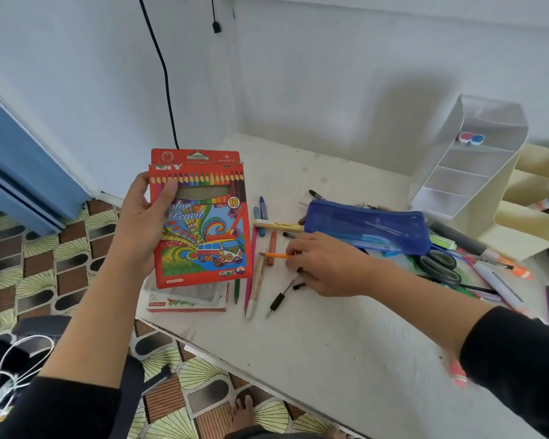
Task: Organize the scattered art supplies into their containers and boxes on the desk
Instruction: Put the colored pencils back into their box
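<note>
Over the left edge of the desk [330, 350], the left hand [140, 223] grips a red colour-pencil box [203, 223] upright, thumb across its front and fingers behind. A white box [187, 301] lies on the desk beneath it. Nearer the middle, the right hand [325, 264] lies palm down among scattered pens [278, 300] — its curled fingertips pinch the end of a thin orange pencil [278, 256], just beside the blue pencil case [368, 226].

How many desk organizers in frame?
2. White organizer stands at the far right of the desk, against the wall. Cream organizer is right beside it, on its right, cut off by the frame edge. More could sit out of frame.
</note>
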